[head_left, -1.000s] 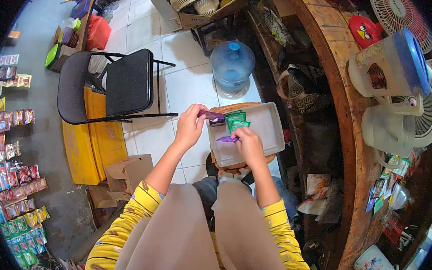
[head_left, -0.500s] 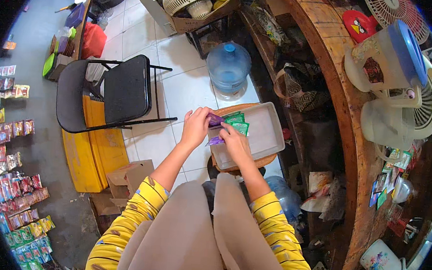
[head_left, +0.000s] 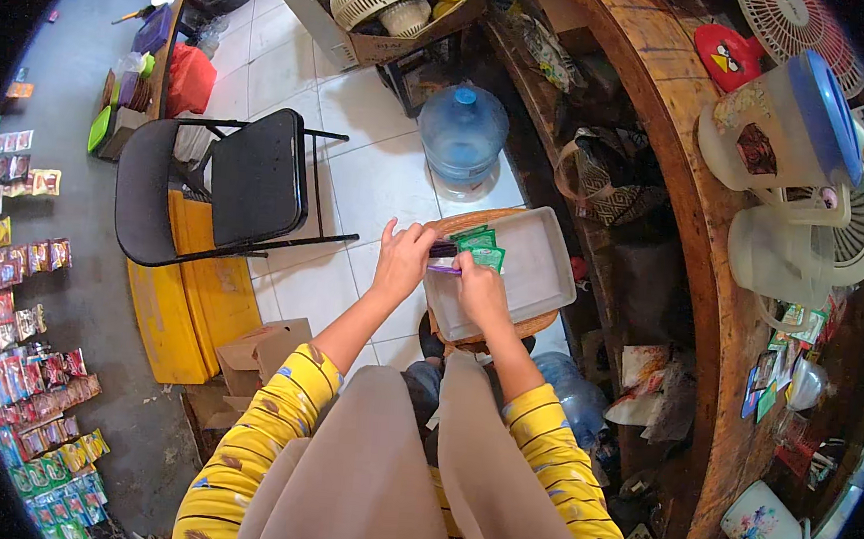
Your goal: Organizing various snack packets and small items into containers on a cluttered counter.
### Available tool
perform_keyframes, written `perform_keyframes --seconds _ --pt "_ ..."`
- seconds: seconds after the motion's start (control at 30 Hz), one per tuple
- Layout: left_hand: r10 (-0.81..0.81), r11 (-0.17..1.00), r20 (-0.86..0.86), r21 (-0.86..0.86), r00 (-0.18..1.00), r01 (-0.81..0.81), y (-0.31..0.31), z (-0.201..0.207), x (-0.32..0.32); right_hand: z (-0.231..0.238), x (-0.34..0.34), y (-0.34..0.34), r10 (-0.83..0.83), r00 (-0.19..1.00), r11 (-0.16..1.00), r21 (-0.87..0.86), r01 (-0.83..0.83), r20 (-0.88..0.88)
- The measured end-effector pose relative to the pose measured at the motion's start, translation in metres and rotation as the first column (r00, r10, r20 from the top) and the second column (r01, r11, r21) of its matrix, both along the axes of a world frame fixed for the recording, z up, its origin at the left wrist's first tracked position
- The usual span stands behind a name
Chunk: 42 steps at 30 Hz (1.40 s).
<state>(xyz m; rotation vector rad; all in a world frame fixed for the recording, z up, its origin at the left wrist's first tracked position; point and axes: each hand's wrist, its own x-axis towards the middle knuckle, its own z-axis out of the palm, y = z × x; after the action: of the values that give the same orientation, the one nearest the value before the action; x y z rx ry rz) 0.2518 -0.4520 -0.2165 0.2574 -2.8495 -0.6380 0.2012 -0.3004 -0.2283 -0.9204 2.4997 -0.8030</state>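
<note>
Both my hands are over the left side of a pale rectangular plastic tray point(head_left: 546, 239). My left hand point(head_left: 405, 260) grips a small bunch of dark purple sachets point(head_left: 442, 249), one finger lifted. Close beside it, my right hand point(head_left: 480, 293) has its fingers closed at a lighter purple sachet point(head_left: 443, 268), which reaches across toward the left hand. Just beyond the right fingertips, green sachets point(head_left: 488, 257) lie in the tray. My fingers partly cover the purple sachets, so how many there are is hidden.
The tray rests on a brown woven-looking stool top point(head_left: 518, 326). A blue water jug point(head_left: 461, 136) stands behind it. To the left are a black folding chair point(head_left: 256, 172) and a yellow crate point(head_left: 174, 302). A wooden counter point(head_left: 700, 228) curves along the right. Strips of sachets point(head_left: 29, 372) hang far left.
The purple sachets have turned from showing their faces to nearly edge-on, and my hands have come closer together. The whole view has shifted slightly.
</note>
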Motion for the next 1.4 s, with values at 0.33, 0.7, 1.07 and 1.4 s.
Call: perform_keyframes --seconds 0.33,0.7,1.07,1.4 --pt "0.026 0.999 0.085 0.027 0.996 -0.028 -0.010 -0.006 0.002 -0.005 -0.003 0.006 -0.090 0.981 0.990 -0.088 0.107 0.171" --pt "-0.013 0.999 -0.005 0.030 1.000 0.013 -0.006 -0.011 0.001 -0.005 -0.013 0.011 -0.126 0.961 0.988 -0.059 0.144 0.245" --pt "-0.098 0.994 -0.016 -0.059 0.995 0.097 -0.002 -0.005 -0.004 0.007 -0.009 -0.006 0.200 0.839 0.980 0.118 -0.163 -0.507" --pt "-0.066 0.995 0.107 -0.068 0.992 0.074 -0.001 -0.005 0.001 -0.012 0.000 -0.022 0.139 0.930 0.988 0.117 -0.105 -0.341"
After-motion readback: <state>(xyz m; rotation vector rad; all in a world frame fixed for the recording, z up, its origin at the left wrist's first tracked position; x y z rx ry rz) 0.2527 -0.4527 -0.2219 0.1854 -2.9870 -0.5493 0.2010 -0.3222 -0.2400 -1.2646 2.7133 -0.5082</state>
